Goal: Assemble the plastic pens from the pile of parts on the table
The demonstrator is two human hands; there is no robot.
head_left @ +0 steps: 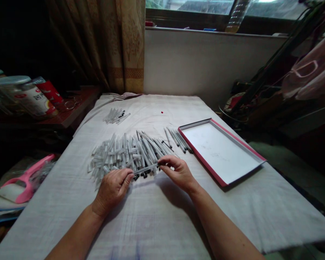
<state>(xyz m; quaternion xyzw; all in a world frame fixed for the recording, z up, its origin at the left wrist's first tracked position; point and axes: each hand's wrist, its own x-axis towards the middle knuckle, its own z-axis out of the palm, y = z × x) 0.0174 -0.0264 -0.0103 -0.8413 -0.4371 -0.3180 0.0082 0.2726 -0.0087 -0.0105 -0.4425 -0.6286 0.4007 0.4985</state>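
Observation:
Between my two hands a clear pen barrel (146,168) is held nearly level above the near edge of a pile. My left hand (115,186) is closed round its left end. With thumb and fingertips my right hand (177,172) pinches the right end, where something small and dark shows; I cannot tell exactly what that piece is. Just beyond lies a large heap of clear pen barrels and caps (124,150), with dark refills among them. Several small black pieces (144,175) lie under the held barrel.
Right of the heap are several assembled-looking pens (178,139) beside a shallow red-edged box lid (224,151). A smaller group of clear pieces (115,115) and a tiny red piece (162,112) lie farther back on the white cloth (151,224). Jars (32,97) stand at the left.

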